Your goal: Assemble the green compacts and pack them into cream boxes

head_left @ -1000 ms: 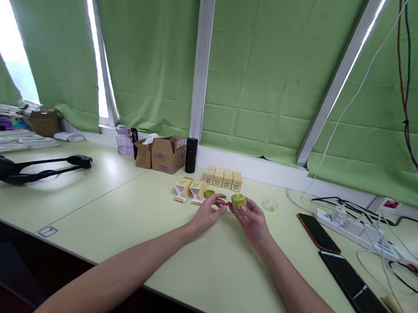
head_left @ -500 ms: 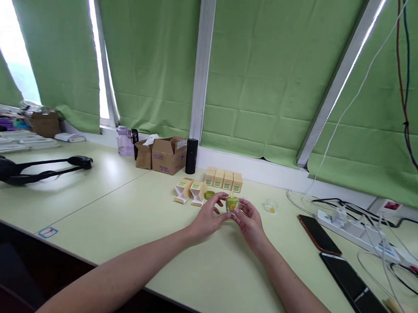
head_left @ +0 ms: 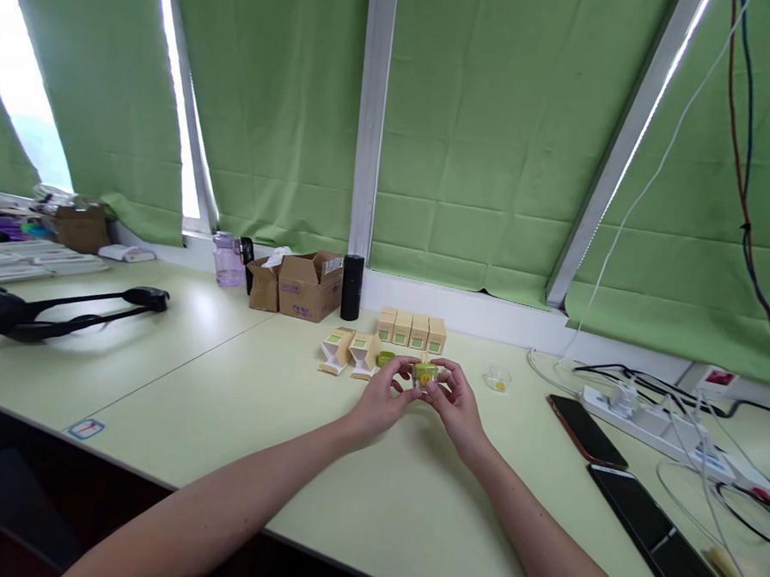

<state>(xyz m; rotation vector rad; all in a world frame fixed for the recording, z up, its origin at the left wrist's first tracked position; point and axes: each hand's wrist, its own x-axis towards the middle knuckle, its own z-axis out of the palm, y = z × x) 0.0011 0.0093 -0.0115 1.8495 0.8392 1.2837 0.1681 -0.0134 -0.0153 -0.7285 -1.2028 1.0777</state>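
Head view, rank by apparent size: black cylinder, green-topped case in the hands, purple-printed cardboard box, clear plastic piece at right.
1. Purple-printed cardboard box
2. Black cylinder
3. Green-topped case and clear plastic piece: too close to rank; case partly covered.

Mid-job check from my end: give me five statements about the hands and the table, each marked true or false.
1. The left hand and right hand both hold the small green-topped container. True.
2. Six small closed boxes stand in a row beyond the hands. False: there are four small closed boxes.
3. Two open small boxes are left of that row. True.
4. A phone lies left of the left hand. False: the phone lies right of the right hand.
5. A black cylinder stands upright. True.
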